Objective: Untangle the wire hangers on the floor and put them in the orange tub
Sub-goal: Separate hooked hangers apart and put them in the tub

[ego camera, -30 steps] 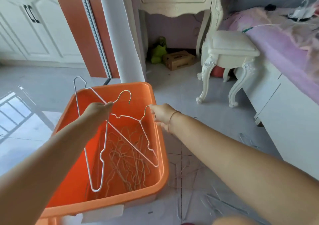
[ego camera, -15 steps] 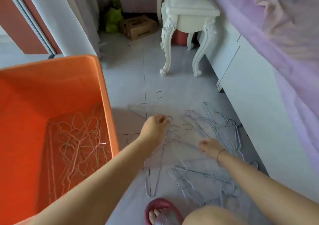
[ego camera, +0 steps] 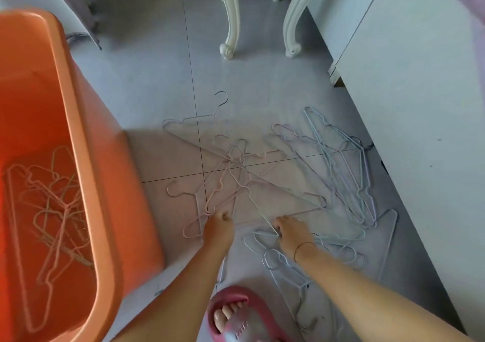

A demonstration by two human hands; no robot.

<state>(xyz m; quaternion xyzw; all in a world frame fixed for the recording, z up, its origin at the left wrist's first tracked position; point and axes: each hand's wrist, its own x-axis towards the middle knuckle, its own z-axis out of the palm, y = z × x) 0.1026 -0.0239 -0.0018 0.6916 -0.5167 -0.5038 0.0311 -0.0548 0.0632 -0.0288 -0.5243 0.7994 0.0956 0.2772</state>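
Nearest, a foot in a pink slipper point(ego camera: 237, 315) stands on the grey tiled floor point(ego camera: 147, 84) at the bottom edge. Just beyond it, both forearms reach down to the tangle of wire hangers point(ego camera: 262, 184) spread over the tiles. Left hand point(ego camera: 219, 227): fingers curled down onto a pale pink hanger at the near-left edge of the tangle; whether the wire is actually pinched, cannot tell. Right hand point(ego camera: 290, 232), thin bracelet at the wrist: fingers closed around a thin wire that runs up and away into the pile. More pale blue hangers lie under and right of the right wrist, and a denser blue bunch lies further right, near the white cabinet front point(ego camera: 409, 105). Orange tub point(ego camera: 86, 142) stands left of the pile, apart from it; several hangers already lie jumbled on its bottom. Farthest, two white carved furniture legs point(ego camera: 231, 21) stand on the tiles.
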